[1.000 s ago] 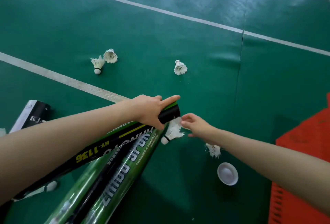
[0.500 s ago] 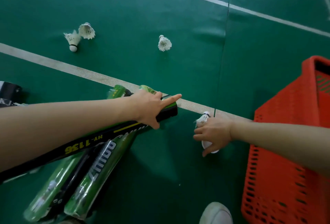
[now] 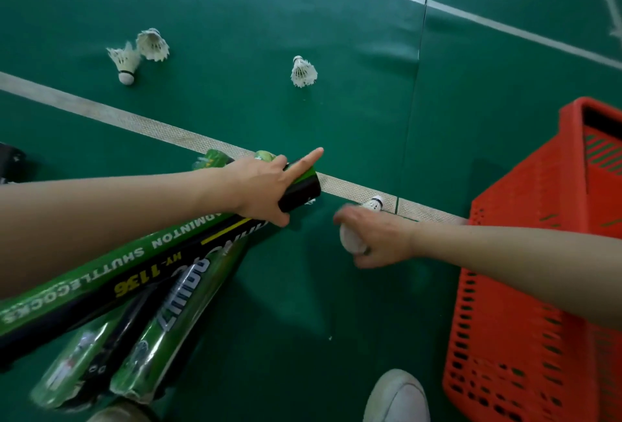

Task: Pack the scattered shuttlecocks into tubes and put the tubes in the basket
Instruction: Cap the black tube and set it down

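Observation:
My left hand (image 3: 266, 186) grips the open end of a long black and green shuttlecock tube (image 3: 141, 263), its index finger pointing straight out. More green tubes (image 3: 175, 330) lie bundled under that arm. My right hand (image 3: 373, 239) holds a white round cap (image 3: 351, 239) and a shuttlecock (image 3: 374, 203) whose cork sticks up past the knuckles. Three loose shuttlecocks lie on the green floor: two close together at far left (image 3: 124, 61) (image 3: 153, 45) and one in the middle (image 3: 303, 72). A red plastic basket (image 3: 525, 287) stands at the right.
A white court line (image 3: 134, 120) crosses the floor under both hands. A seam in the floor mat (image 3: 417, 84) runs down beside the basket. A white shoe (image 3: 397, 398) shows at the bottom edge. A dark tube end (image 3: 10, 160) lies at far left.
My right hand picked up a shuttlecock and the white cap from the floor and holds both. The view shifted right, bringing the red basket in. My left hand kept its grip on the tube.

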`<state>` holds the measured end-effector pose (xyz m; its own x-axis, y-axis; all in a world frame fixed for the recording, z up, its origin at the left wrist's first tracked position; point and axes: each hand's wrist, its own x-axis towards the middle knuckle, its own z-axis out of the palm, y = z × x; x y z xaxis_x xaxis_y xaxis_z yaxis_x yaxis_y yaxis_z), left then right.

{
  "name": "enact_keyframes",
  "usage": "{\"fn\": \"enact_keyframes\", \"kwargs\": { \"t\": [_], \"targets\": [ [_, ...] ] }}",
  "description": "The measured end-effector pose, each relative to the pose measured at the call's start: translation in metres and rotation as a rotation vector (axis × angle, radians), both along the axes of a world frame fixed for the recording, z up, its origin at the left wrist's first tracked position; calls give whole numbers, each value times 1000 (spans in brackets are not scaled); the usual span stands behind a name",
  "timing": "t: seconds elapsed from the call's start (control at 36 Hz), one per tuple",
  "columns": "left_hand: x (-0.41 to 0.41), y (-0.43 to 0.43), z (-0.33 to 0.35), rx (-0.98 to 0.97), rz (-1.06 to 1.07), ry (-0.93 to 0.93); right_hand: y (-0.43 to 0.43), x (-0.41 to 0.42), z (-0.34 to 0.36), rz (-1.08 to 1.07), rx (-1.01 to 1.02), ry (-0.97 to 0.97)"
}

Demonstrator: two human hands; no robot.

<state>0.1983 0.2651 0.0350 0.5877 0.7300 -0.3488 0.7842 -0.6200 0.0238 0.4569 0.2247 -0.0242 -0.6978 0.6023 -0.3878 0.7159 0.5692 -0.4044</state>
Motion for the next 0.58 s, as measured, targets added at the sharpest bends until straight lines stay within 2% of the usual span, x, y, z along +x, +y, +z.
{"fn": "enact_keyframes", "kwargs": {
  "t": [0.08,0.14,0.19,0.25,0.42,0.58],
  "targets": [
    [-7,3,3,-10,95,-46,20,-23,19,-513,-94,288],
    [-11,5,6,-19,142,-89,40,-40,33,-805,-289,517],
    [-13,6,9,-39,176,-132,57,-54,46,-1006,-499,746],
    [-13,7,13,-45,203,-159,68,-66,53,-1046,-594,856],
    [-11,7,21,-4,198,-261,66,-95,67,-941,-764,979],
    [-8,13,38,34,189,-318,66,-102,77,-871,-751,989]
  ]
}}
